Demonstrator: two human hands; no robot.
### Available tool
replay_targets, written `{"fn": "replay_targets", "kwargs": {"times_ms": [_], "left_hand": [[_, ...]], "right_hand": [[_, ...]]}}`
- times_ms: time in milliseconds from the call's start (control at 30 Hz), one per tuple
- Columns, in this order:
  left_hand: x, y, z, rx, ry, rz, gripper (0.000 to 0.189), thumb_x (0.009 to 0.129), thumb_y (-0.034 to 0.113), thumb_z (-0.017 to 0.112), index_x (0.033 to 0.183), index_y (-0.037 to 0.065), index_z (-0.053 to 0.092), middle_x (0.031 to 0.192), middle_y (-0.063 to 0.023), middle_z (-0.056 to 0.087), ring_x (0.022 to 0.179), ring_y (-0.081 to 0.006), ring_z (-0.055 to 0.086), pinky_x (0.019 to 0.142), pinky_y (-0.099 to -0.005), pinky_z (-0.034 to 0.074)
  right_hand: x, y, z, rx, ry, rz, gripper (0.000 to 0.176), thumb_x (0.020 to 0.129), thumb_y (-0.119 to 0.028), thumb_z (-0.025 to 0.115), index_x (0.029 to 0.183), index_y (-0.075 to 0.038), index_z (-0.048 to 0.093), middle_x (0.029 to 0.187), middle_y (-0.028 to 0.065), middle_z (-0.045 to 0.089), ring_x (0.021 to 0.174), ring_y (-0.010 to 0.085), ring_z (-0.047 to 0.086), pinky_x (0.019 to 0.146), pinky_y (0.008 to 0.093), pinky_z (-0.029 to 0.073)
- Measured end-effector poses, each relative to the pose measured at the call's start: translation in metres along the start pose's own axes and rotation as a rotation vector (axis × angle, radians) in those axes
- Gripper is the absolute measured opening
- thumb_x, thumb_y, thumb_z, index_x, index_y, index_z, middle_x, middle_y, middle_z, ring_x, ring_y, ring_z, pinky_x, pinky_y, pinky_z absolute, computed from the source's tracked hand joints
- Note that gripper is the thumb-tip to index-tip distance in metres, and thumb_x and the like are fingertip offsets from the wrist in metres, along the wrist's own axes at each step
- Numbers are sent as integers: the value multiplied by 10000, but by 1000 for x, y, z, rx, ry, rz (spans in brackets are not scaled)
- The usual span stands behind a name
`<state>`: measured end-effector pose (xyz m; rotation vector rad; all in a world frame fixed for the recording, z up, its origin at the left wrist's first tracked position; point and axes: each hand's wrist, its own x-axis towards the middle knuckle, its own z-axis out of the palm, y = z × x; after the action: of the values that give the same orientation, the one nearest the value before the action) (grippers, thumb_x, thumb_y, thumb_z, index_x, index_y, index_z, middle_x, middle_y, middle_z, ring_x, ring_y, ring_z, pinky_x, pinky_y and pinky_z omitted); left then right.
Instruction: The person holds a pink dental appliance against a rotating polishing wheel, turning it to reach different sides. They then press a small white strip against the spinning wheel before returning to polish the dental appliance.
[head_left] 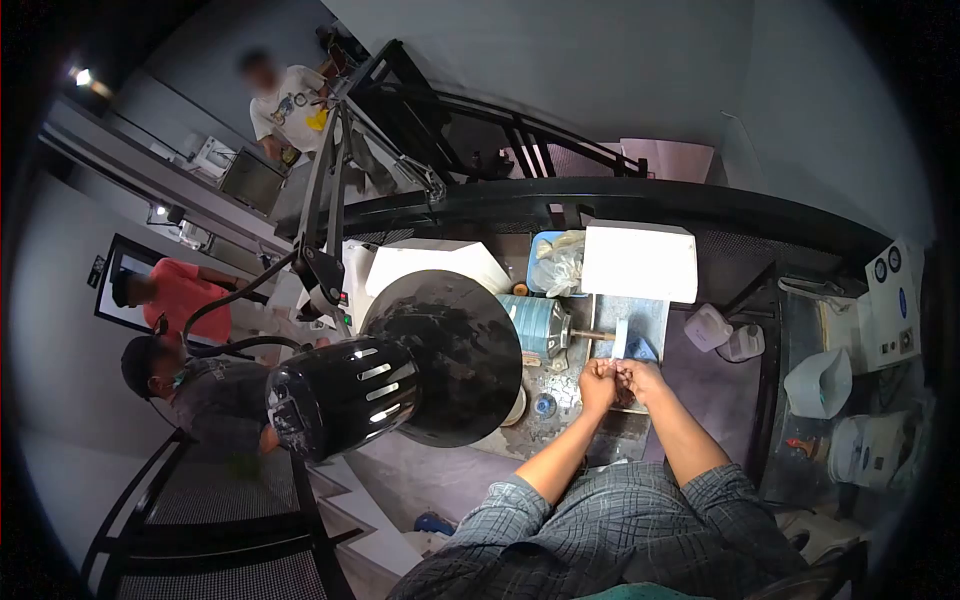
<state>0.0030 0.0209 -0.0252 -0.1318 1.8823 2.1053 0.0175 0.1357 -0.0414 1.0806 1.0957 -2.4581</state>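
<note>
Both hands are close together at the bench, just in front of a pale polishing wheel [621, 340] on the spindle of a blue motor [537, 328]. My left hand [598, 386] is closed, its fingertips pinched beside the wheel's near edge. My right hand [638, 381] is closed too and meets the left at the fingertips. Whatever they pinch is too small and too hidden to name. Behind the wheel, a white box-like hood [640, 262] covers the back of a metal tray [650, 318]. Blue material [640, 349] lies beside the wheel.
A large black lamp [440, 355] hangs left of the hands on a jointed arm. A blue bin [543, 250] holds a plastic bag. A blue-capped round item [544, 404] sits on the bench. White jugs [708, 328] stand right. Several people are at the left and back.
</note>
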Motion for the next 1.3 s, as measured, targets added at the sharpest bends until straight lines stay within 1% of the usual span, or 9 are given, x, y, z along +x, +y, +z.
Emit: {"fn": "replay_targets", "kwargs": {"times_ms": [367,567,600,700,733,1000,1167,1200,1300], "left_hand": [[-8,23,-2,-150,17,-62,37,862,6,519,880,-17,541,756,-76,634,607,-116,601,549,-237,505],[1,-21,-37,328,-42,119,50,838,23,547,823,-14,578,736,-56,643,623,-103,591,562,-240,468],[-4,-24,-43,329,-46,62,59,844,39,546,818,-8,571,706,-71,639,599,-112,587,555,-262,469],[-11,-22,-50,534,-61,118,79,840,61,562,802,-9,562,674,-119,628,592,-169,604,559,-309,463],[-13,-20,-48,521,-47,124,68,834,58,548,814,-5,561,671,-158,623,610,-221,623,574,-332,470],[-9,-36,-52,679,-55,224,70,786,51,542,828,0,564,720,-186,618,677,-322,617,632,-380,472],[-17,-23,-51,674,-126,182,73,804,84,557,825,15,564,715,-156,618,680,-288,615,638,-359,468],[-18,-23,-51,645,-122,160,73,808,86,559,826,16,564,715,-153,619,675,-281,614,637,-354,467],[-18,-26,-52,631,-116,130,74,818,91,561,827,17,561,722,-151,620,670,-266,612,636,-345,466]], "right_hand": [[-5,-3,1,-82,-47,-27,88,791,-80,618,831,-6,642,665,15,581,527,91,514,462,225,412],[-25,-4,-17,-489,-94,-117,164,793,-98,643,904,20,620,714,61,621,575,115,585,490,234,456],[-30,-1,-22,-549,-58,-177,177,794,-73,635,929,40,611,750,82,630,596,127,601,517,242,477],[-28,13,-45,-478,-131,-336,174,798,-39,615,940,59,601,772,98,629,604,142,609,548,249,498],[-28,12,-49,-484,-127,-301,168,801,-10,594,946,74,589,784,111,628,609,154,613,575,256,512],[-33,9,-52,-499,-137,-299,163,802,-6,584,937,86,573,768,114,625,630,163,623,578,259,518],[-31,12,-54,-450,-180,-298,157,808,-17,583,929,83,572,755,117,624,625,170,629,580,263,522],[-32,12,-54,-450,-174,-318,159,803,14,560,929,109,562,747,153,625,610,222,643,583,298,546],[-35,10,-53,-446,-185,-311,153,813,-22,583,930,77,575,745,111,625,623,171,631,580,266,524]]}}
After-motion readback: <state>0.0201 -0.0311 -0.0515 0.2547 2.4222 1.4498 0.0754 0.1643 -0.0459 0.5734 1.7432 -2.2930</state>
